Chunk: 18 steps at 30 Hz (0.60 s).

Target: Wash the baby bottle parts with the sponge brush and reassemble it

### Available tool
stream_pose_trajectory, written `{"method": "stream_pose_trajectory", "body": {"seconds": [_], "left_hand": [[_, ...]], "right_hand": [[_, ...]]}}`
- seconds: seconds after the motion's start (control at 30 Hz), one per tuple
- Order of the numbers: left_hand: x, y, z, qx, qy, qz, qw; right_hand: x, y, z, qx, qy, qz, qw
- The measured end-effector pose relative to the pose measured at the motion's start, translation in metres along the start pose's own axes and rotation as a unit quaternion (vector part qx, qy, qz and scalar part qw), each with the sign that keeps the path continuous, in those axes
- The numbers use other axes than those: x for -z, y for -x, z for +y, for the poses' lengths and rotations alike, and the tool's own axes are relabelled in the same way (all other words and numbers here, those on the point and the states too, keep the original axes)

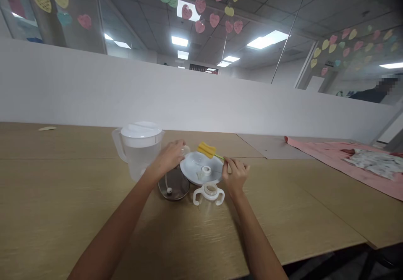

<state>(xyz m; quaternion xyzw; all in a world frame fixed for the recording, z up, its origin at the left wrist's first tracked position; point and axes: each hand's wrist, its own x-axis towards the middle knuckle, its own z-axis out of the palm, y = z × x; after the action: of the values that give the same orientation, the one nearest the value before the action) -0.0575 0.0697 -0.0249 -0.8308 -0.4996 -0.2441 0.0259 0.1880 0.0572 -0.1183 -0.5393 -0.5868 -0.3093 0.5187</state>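
My right hand pinches the thin green handle of a brush with a yellow sponge head, which hovers over the far rim of a white plate. On the plate lies a small clear nipple piece. My left hand is curled round a clear bottle beside the plate, mostly hidden by the fingers. A white ring with two handles stands on the table just in front of the plate. A glass lid with a knob lies to the left of that ring.
A clear water pitcher with a white lid stands left of my left hand. A pink cloth with a patterned garment lies at the right of the wooden table. A white partition runs behind. A person stands far right.
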Motion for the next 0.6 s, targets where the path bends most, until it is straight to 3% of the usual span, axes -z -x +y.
{"method": "stream_pose_trajectory", "body": {"seconds": [0.17,0.27,0.43,0.6], "left_hand": [[-0.010,0.005,-0.023,0.041,-0.079,-0.121,0.989],[-0.023,0.004,-0.024,0.084,-0.102,-0.123,0.983],[-0.045,0.003,-0.022,0.102,-0.116,-0.123,0.980],[-0.044,0.008,-0.017,0.092,-0.114,-0.118,0.982]], "right_hand": [[-0.005,0.001,0.005,-0.044,0.004,0.006,0.999],[-0.008,0.002,0.006,-0.041,0.007,-0.004,0.999],[-0.009,0.004,0.006,-0.050,0.015,-0.013,0.999],[-0.008,0.003,0.007,-0.088,0.021,-0.022,0.996]]}}
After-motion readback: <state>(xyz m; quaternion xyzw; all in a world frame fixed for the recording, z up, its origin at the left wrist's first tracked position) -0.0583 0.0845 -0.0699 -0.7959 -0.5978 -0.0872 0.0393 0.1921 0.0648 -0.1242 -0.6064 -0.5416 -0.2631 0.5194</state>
